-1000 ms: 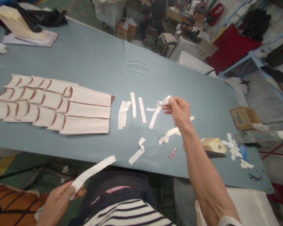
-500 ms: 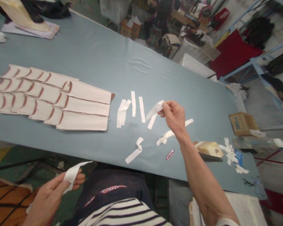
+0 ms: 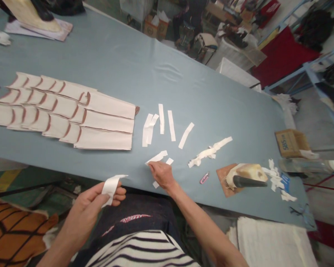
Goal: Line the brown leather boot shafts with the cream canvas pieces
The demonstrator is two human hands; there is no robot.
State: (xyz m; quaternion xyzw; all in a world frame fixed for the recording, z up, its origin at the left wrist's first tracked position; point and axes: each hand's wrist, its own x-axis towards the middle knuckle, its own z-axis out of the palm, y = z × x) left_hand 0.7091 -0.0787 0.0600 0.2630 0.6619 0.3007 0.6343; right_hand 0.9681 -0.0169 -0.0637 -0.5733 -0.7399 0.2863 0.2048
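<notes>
My left hand (image 3: 96,204) is below the table's near edge, fingers pinched on a white paper strip (image 3: 110,186). My right hand (image 3: 160,174) rests on the grey-blue table (image 3: 119,66) near its front edge, fingers closed on the end of another white strip (image 3: 157,157) that lies bent on the surface. Several more white strips (image 3: 167,126) lie in a row just beyond it. A crumpled pile of peeled white backing (image 3: 210,152) lies to the right.
Overlapping rows of cream pieces with brown curved edges (image 3: 64,115) cover the table's left. A small pink cutter (image 3: 204,178), a pale block with a dark handle on a brown pad (image 3: 246,175) and paper scraps (image 3: 277,178) lie at right. A cardboard box (image 3: 291,142) stands beyond.
My right hand has dropped from the far strips, leaving its strip in the row, and come down to the bent strip near the front edge. My left hand has risen slightly, its strip curled shorter.
</notes>
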